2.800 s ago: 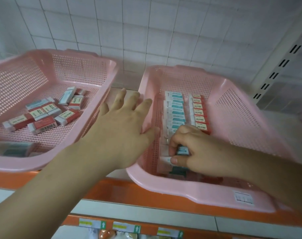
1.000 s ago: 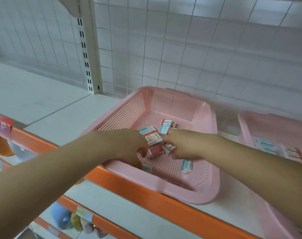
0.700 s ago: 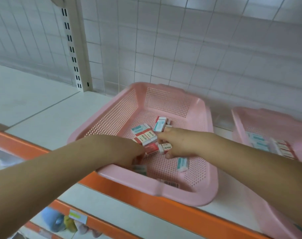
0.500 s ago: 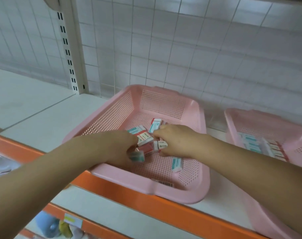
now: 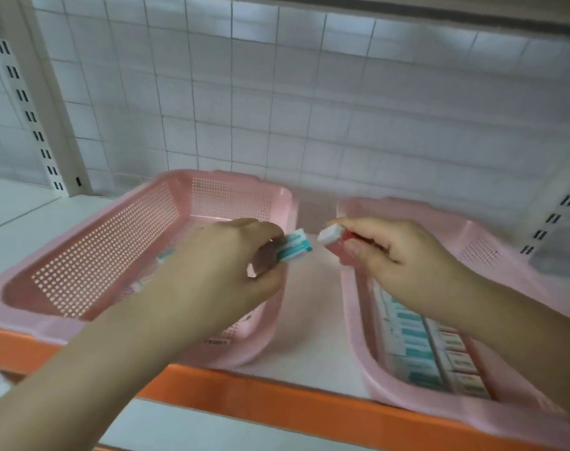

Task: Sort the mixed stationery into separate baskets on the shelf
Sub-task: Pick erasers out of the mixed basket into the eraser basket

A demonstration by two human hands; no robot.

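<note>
Nearest me, past the shelf's orange front edge (image 5: 277,405), the right basket (image 5: 353,320) holds neat rows, teal-labelled erasers (image 5: 410,336) beside red-labelled erasers (image 5: 456,349), so I judge it the sorted side. Above the gap between the baskets, my left hand (image 5: 218,271) pinches a teal eraser (image 5: 295,245), fingers curled round it, over the left basket's (image 5: 82,255) right rim. My right hand (image 5: 401,258) pinches a red eraser (image 5: 334,237) over the right basket's far left corner. One colour per hand, I'd guess, to feed each row. Farther in, the left basket shows a few loose pieces (image 5: 165,255), blurred.

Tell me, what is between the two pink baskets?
Just a bare strip of white shelf, seen in the head view. Above it the left hand holds a teal eraser and the right hand a red eraser.
</note>
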